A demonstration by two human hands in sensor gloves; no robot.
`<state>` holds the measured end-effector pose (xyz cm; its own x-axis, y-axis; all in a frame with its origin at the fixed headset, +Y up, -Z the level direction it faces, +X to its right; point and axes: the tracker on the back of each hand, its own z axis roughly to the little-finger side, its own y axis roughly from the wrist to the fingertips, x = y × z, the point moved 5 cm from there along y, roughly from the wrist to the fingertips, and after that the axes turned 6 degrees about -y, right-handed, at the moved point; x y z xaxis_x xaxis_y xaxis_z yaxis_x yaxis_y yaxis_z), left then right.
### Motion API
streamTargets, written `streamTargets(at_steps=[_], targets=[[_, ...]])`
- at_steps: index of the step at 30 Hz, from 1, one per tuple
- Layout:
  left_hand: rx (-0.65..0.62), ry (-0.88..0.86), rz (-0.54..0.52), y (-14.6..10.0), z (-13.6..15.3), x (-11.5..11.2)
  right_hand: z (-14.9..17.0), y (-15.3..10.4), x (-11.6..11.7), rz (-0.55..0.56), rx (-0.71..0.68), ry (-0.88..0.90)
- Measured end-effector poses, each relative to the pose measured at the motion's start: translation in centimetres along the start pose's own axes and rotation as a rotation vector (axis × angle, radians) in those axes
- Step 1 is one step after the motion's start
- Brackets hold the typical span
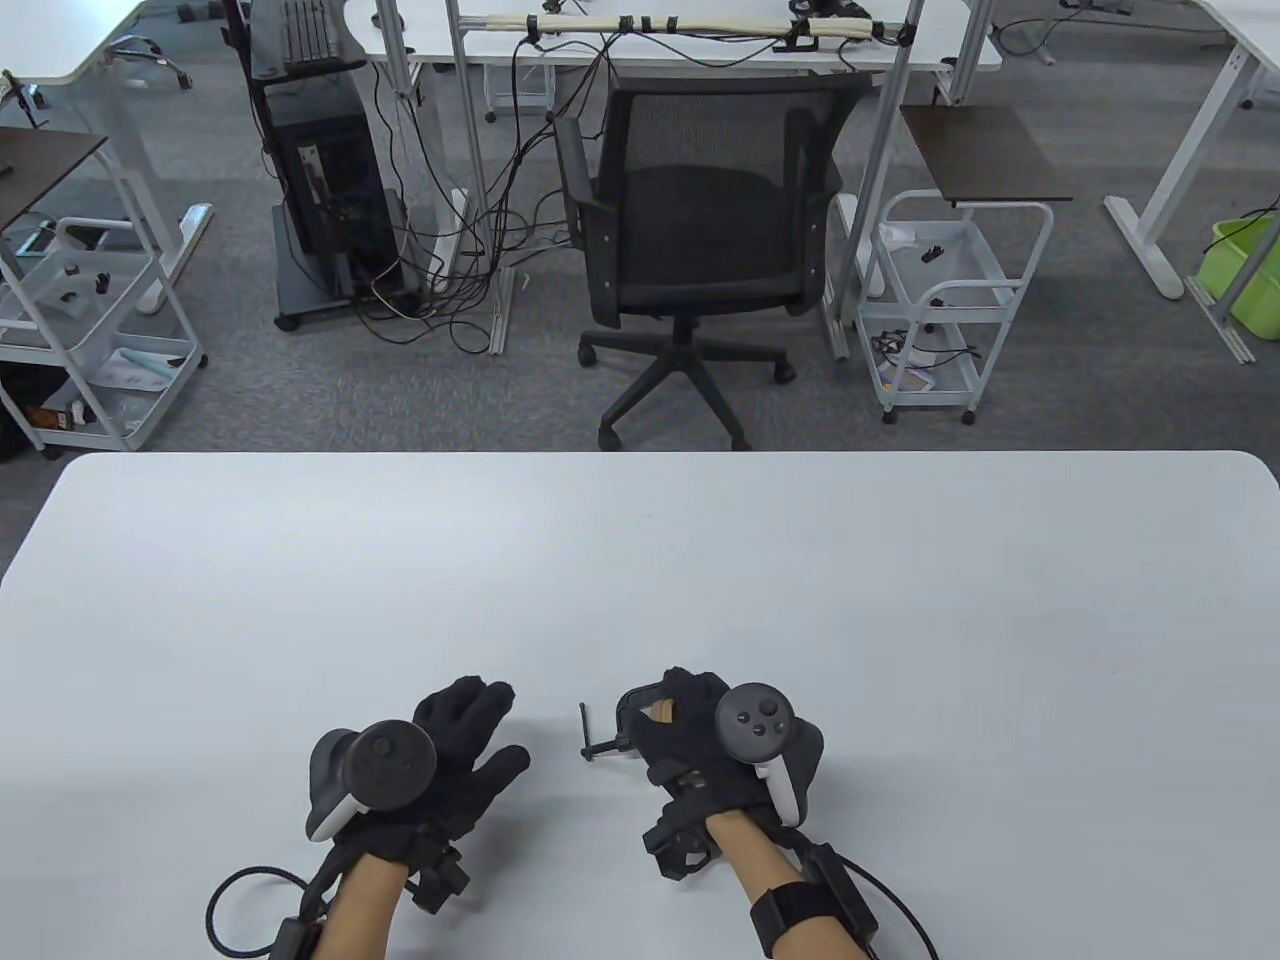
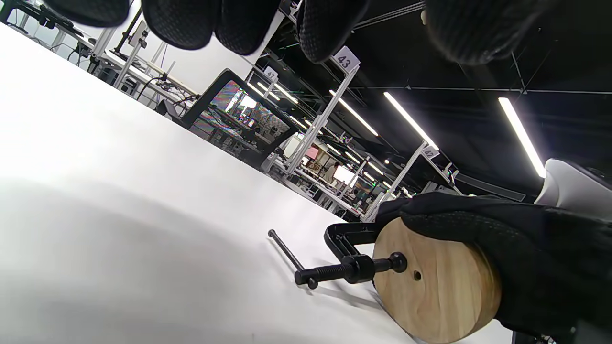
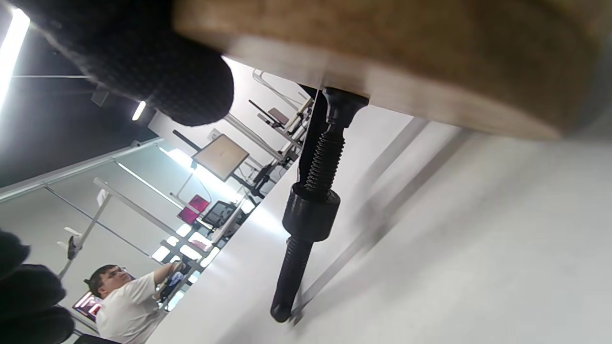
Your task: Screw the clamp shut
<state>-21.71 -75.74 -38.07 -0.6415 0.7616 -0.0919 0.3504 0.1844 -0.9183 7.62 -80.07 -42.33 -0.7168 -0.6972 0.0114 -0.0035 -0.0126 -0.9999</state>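
Observation:
A black C-clamp (image 1: 625, 722) lies on the white table (image 1: 640, 560) around a round wooden disc (image 2: 435, 282). Its screw (image 2: 334, 272) touches the disc's flat face, and its thin handle bar (image 2: 287, 251) sticks out to the left. My right hand (image 1: 700, 735) grips the disc and the clamp frame from above. The screw (image 3: 320, 167) and disc (image 3: 382, 52) also show in the right wrist view. My left hand (image 1: 465, 735) is open, fingers spread, just left of the handle bar (image 1: 586, 733), touching nothing.
A black office chair (image 1: 690, 240) stands beyond the table's far edge, with white carts (image 1: 940, 300) and desks around it. The table holds only the clamp and disc.

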Motion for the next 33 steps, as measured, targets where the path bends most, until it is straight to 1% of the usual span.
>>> streamTargets(at_steps=[4, 7, 11, 14, 23, 26, 27, 30, 33], targets=[[0.006, -0.004, -0.001, 0.0, 0.0, 0.0, 0.0, 0.6, 0.2, -0.001, 0.023, -0.023], [0.011, -0.002, 0.002, -0.1, 0.0, 0.0, -0.1, 1.0, 0.3, -0.022, 0.044, -0.034], [0.059, 0.038, -0.025, -0.1, 0.4, 0.0, -0.1, 1.7, 0.7, -0.117, 0.072, -0.013], [0.071, 0.045, -0.008, -0.1, 0.5, -0.1, 0.1, 2.2, 0.6, -0.127, 0.095, -0.001], [0.075, 0.031, -0.006, -0.1, 0.7, -0.1, 0.8, 2.2, -0.2, -0.152, 0.059, 0.136], [0.078, 0.033, 0.002, -0.1, 0.7, -0.1, 0.8, 1.8, -0.9, -0.146, 0.019, 0.151], [0.078, 0.026, 0.014, -0.1, 0.8, -0.3, 0.6, 1.6, -1.4, -0.136, -0.02, 0.153], [0.082, 0.021, 0.031, -0.1, 0.9, -0.6, 0.3, 0.8, -3.0, -0.097, -0.105, 0.088], [0.083, 0.042, 0.046, -0.1, 0.9, -0.9, 0.4, -0.1, -4.6, -0.062, -0.16, 0.033]])
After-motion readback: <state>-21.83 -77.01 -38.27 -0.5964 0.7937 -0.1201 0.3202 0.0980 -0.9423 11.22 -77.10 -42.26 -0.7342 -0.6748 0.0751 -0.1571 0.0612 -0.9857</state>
